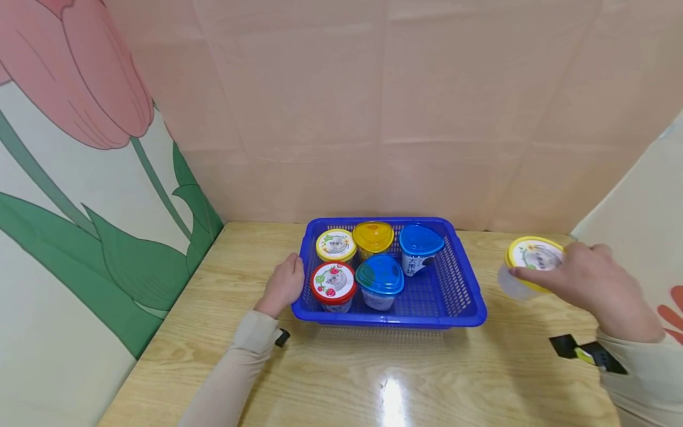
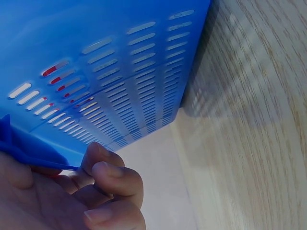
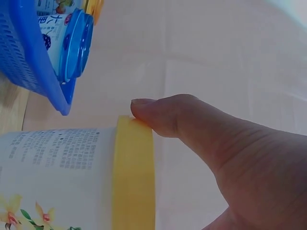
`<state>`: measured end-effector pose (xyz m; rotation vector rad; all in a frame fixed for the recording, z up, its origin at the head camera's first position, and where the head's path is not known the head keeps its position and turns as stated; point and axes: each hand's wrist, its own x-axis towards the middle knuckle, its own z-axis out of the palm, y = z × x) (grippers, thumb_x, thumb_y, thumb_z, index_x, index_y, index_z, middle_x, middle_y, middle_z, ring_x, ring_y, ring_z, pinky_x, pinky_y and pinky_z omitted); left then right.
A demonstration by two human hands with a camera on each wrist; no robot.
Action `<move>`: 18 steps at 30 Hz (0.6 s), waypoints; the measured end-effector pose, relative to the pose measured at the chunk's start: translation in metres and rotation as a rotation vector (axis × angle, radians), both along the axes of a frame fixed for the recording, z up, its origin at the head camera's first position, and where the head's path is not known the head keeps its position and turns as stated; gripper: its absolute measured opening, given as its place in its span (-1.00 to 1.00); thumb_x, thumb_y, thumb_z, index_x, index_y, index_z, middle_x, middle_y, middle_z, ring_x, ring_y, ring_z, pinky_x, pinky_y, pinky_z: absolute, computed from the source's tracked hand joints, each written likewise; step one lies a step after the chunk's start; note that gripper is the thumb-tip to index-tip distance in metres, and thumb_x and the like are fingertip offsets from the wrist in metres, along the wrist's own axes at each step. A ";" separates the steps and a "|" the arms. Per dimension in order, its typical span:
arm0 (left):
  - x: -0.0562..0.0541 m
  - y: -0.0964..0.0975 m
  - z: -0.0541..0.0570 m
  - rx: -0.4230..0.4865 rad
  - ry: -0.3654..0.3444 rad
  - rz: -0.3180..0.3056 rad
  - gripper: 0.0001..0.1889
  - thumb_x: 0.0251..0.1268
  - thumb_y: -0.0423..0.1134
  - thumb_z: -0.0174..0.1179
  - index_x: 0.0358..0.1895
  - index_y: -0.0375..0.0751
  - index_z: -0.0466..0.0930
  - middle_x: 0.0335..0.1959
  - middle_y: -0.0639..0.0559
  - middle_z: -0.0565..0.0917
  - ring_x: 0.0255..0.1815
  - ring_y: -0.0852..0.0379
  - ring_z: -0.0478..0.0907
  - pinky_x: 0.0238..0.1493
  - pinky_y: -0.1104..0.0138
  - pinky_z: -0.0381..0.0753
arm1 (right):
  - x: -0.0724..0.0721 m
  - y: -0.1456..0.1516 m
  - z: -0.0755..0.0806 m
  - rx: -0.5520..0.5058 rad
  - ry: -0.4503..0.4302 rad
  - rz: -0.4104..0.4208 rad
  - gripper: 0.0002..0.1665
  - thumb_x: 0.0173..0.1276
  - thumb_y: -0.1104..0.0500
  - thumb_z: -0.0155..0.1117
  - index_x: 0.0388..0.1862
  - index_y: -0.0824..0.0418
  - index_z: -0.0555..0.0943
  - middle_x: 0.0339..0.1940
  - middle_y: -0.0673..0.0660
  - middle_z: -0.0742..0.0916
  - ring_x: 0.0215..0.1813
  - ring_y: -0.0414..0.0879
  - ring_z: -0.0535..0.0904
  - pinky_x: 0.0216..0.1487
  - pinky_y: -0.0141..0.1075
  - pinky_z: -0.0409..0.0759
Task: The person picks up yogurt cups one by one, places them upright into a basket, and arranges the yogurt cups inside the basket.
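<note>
A blue plastic basket stands on the table with several lidded tubs inside. Its left rim is gripped by my left hand; in the left wrist view, curled fingers come up under that rim. To the right of the basket, my right hand holds a tub with a yellow lid, tilted, above the table. The thumb presses the lid's edge in the right wrist view, and printed text and flowers show on the tub's side. The other fingers of that hand are hidden there.
In the basket are a yellow-lidded tub, a red-lidded tub, an orange-lidded cup and two blue-lidded cups, one at the front and one behind. A pink cloth wall rises behind the table.
</note>
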<state>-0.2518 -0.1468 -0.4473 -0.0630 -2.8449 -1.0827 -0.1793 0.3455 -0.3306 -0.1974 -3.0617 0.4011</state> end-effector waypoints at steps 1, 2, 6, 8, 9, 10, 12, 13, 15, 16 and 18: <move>0.000 0.000 0.000 0.003 -0.004 0.000 -0.57 0.62 -0.10 -0.31 0.03 -0.32 0.50 -0.18 -0.31 0.63 -0.08 -0.23 0.63 -0.04 -0.10 0.55 | 0.000 0.000 0.000 -0.001 0.009 0.002 0.15 -0.04 -0.61 0.34 -0.23 0.53 0.48 -0.32 0.49 0.45 -0.33 0.24 0.43 -0.63 -0.08 0.34; 0.001 0.000 0.000 0.007 -0.009 -0.001 -0.56 0.62 -0.10 -0.32 0.09 -0.33 0.50 -0.12 -0.33 0.64 -0.02 -0.24 0.63 0.01 -0.10 0.55 | -0.001 -0.001 0.000 -0.003 0.014 0.005 0.14 -0.04 -0.61 0.34 -0.24 0.52 0.49 -0.33 0.47 0.46 -0.31 0.23 0.42 -0.63 -0.08 0.34; 0.001 0.000 0.001 0.020 -0.029 0.000 -0.50 0.63 -0.09 -0.33 0.26 -0.38 0.44 0.10 -0.37 0.62 0.15 -0.29 0.57 0.17 -0.12 0.50 | 0.000 -0.006 0.002 -0.017 0.029 0.017 0.12 -0.03 -0.60 0.34 -0.22 0.50 0.48 -0.33 0.43 0.47 -0.30 0.21 0.40 -0.63 -0.13 0.31; 0.001 0.000 0.000 0.021 -0.032 0.000 -0.49 0.62 -0.08 -0.33 0.29 -0.38 0.42 0.14 -0.38 0.60 0.19 -0.30 0.55 0.20 -0.12 0.48 | 0.001 -0.009 0.004 -0.021 0.035 0.019 0.12 -0.02 -0.59 0.34 -0.20 0.50 0.47 -0.31 0.45 0.47 -0.30 0.21 0.40 -0.63 -0.14 0.31; 0.001 0.000 0.000 0.022 -0.032 0.002 -0.48 0.62 -0.08 -0.33 0.30 -0.38 0.41 0.16 -0.38 0.59 0.21 -0.31 0.54 0.22 -0.12 0.47 | 0.001 -0.011 0.005 -0.021 0.044 0.022 0.12 -0.02 -0.59 0.35 -0.20 0.50 0.48 -0.30 0.46 0.47 -0.30 0.21 0.41 -0.62 -0.15 0.30; 0.001 0.000 0.000 0.023 -0.032 0.000 -0.48 0.62 -0.08 -0.33 0.31 -0.38 0.41 0.17 -0.38 0.59 0.22 -0.31 0.53 0.22 -0.12 0.47 | 0.001 -0.013 0.006 -0.023 0.046 0.025 0.12 -0.02 -0.58 0.35 -0.19 0.50 0.47 -0.28 0.48 0.46 -0.31 0.21 0.42 -0.62 -0.15 0.30; 0.000 -0.001 0.000 0.031 -0.039 -0.002 -0.46 0.62 -0.07 -0.33 0.35 -0.38 0.38 0.23 -0.39 0.55 0.27 -0.32 0.49 0.27 -0.11 0.43 | 0.002 -0.017 0.009 -0.027 0.051 0.031 0.11 0.00 -0.56 0.36 -0.17 0.51 0.47 -0.25 0.52 0.46 -0.32 0.22 0.43 -0.62 -0.16 0.30; 0.000 -0.001 0.000 0.037 -0.044 -0.004 -0.45 0.62 -0.07 -0.33 0.39 -0.39 0.35 0.27 -0.39 0.52 0.30 -0.31 0.46 0.31 -0.11 0.40 | 0.002 -0.019 0.010 -0.030 0.051 0.036 0.12 0.00 -0.56 0.36 -0.15 0.52 0.47 -0.24 0.53 0.46 -0.32 0.22 0.43 -0.62 -0.17 0.30; 0.000 -0.002 0.001 0.042 -0.050 -0.011 -0.43 0.62 -0.08 -0.33 0.43 -0.42 0.30 0.34 -0.40 0.46 0.36 -0.32 0.40 0.36 -0.10 0.34 | 0.002 -0.023 0.012 -0.032 0.054 0.047 0.13 0.02 -0.55 0.36 -0.10 0.54 0.46 -0.20 0.56 0.45 -0.31 0.24 0.44 -0.61 -0.18 0.30; 0.000 -0.002 0.001 0.046 -0.053 -0.014 -0.43 0.61 -0.08 -0.32 0.42 -0.42 0.30 0.34 -0.40 0.46 0.36 -0.32 0.40 0.36 -0.10 0.34 | 0.002 -0.025 0.013 -0.033 0.051 0.052 0.15 0.03 -0.55 0.36 -0.08 0.55 0.45 -0.19 0.57 0.44 -0.30 0.26 0.44 -0.60 -0.19 0.30; 0.000 -0.003 0.001 0.045 -0.050 -0.019 -0.46 0.61 -0.09 -0.32 0.37 -0.41 0.36 0.27 -0.40 0.51 0.32 -0.31 0.45 0.32 -0.10 0.38 | 0.002 -0.028 0.014 -0.030 0.059 0.064 0.16 0.03 -0.55 0.36 -0.05 0.55 0.45 -0.17 0.58 0.45 -0.26 0.28 0.44 -0.60 -0.20 0.30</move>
